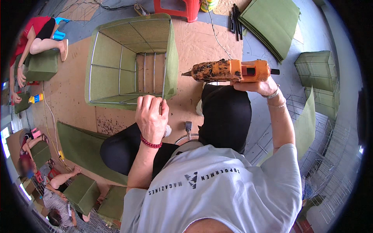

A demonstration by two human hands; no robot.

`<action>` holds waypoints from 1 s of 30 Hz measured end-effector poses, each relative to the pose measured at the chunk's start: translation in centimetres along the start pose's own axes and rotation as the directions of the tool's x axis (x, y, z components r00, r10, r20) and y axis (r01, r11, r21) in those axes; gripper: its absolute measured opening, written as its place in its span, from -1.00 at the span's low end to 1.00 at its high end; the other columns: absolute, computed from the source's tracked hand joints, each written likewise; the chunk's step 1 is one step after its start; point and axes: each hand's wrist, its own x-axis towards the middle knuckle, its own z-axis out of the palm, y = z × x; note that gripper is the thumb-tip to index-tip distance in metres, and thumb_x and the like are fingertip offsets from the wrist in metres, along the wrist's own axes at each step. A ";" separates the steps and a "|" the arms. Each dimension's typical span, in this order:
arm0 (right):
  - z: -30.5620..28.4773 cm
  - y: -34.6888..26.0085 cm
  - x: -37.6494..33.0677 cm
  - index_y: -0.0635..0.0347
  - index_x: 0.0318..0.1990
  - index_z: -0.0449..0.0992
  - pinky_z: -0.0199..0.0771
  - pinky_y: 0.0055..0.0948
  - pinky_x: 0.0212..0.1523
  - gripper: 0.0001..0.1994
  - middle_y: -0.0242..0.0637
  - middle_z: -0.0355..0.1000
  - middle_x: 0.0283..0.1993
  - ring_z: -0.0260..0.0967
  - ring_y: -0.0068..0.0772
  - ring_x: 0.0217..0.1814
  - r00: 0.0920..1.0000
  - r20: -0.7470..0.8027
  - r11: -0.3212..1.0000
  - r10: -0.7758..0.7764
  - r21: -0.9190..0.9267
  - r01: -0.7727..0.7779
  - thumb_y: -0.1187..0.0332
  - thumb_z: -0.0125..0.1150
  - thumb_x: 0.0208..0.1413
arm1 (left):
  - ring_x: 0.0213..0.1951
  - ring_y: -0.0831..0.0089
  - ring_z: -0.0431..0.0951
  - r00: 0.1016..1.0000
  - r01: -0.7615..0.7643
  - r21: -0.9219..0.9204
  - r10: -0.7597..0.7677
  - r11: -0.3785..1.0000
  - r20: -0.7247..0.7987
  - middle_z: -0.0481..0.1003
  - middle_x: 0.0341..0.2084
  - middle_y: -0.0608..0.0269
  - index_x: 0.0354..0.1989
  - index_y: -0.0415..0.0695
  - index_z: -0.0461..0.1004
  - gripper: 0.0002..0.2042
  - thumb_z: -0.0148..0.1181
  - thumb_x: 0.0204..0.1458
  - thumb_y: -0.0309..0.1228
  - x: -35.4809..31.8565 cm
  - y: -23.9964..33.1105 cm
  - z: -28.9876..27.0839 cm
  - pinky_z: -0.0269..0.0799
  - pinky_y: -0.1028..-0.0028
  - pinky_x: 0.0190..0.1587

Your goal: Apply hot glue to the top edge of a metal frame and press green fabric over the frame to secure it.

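An open box point(116, 75) of green fabric over a wire frame lies on its side in front of me, its opening facing me. My left hand point(150, 119) is closed on its near right corner, with the fingers pinching the fabric edge and wire. In my right hand point(259, 85) is an orange glue gun point(213, 72), its body smeared with dark residue. The gun is level, its dark nozzle pointing left toward the box but apart from it. A black glue stick point(274, 72) pokes from the gun's rear.
Green sheets point(272, 25) are stacked at far right beside black sticks point(235, 23). Covered boxes point(316, 70) and bare wire frames point(330, 186) stand right. A red stool point(180, 11) is ahead; a white cord point(215, 35) crosses the floor. Several people work at left with green boxes point(81, 194).
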 end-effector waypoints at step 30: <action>-0.1 -1.1 -0.2 0.26 -0.04 0.53 0.49 -0.49 -0.07 -0.52 -0.29 0.55 -0.19 0.46 -0.49 -0.18 0.997 0.083 0.999 0.009 -0.039 -0.006 0.27 0.50 -0.14 | -0.31 0.19 0.49 0.995 0.095 -0.073 -0.094 0.993 0.025 0.50 -0.45 0.18 -0.50 -0.22 0.49 -0.92 0.30 -0.13 -0.56 1.1 -0.2 0.9 0.41 0.29 -0.19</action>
